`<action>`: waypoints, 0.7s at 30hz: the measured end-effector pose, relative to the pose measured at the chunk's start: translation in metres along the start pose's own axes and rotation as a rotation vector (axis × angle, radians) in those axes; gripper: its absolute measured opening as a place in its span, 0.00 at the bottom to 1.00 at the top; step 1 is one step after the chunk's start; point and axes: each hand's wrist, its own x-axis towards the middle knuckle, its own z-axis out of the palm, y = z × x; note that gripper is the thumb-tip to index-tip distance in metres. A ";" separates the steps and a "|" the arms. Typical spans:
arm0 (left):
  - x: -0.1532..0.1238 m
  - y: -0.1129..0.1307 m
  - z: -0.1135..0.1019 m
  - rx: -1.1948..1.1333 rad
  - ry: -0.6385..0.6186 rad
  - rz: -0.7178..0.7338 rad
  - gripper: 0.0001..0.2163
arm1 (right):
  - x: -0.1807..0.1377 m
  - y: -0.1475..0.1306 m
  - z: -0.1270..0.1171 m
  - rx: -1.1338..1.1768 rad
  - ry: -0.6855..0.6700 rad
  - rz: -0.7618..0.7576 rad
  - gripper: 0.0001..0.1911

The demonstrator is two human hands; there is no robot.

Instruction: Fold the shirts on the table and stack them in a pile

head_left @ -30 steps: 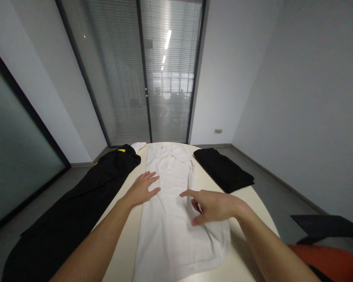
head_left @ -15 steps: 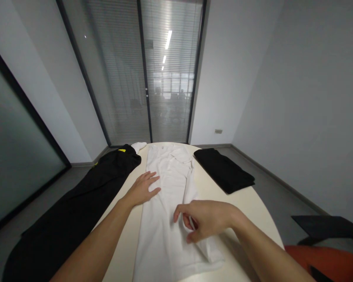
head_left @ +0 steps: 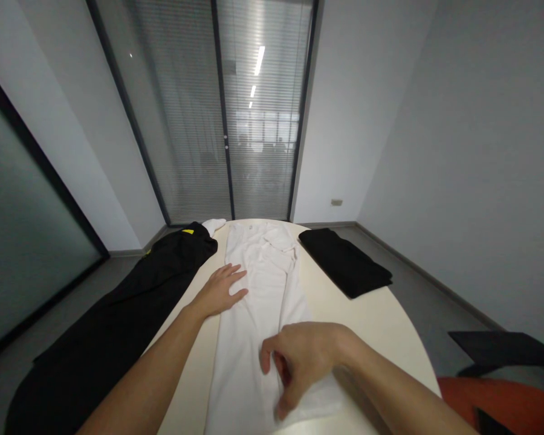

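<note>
Since a second ago, the right hand has slid down the white shirt toward its near hem, fingers now curled around a fold of the cloth. Left hand lies flat, fingers spread, on the shirt's left edge. Black trousers lie left of the shirt on the surface; folded black cloth right.

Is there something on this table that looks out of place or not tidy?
Mostly tidy. The large black garment on the left hangs over the edge of the table, unlike the folded black garment on the right. The white shirt lies long and narrow; the left hand lies flat on it, and the right hand curls over its right side.
</note>
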 end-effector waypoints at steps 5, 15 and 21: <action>0.000 0.003 -0.004 0.005 -0.027 0.002 0.25 | 0.004 0.001 -0.001 0.002 -0.042 -0.033 0.26; 0.002 0.012 -0.019 -0.011 0.051 0.038 0.18 | 0.009 -0.006 0.003 0.202 -0.269 0.052 0.23; 0.003 0.027 -0.032 0.025 0.142 0.063 0.13 | 0.028 -0.010 0.024 0.253 -0.544 -0.031 0.22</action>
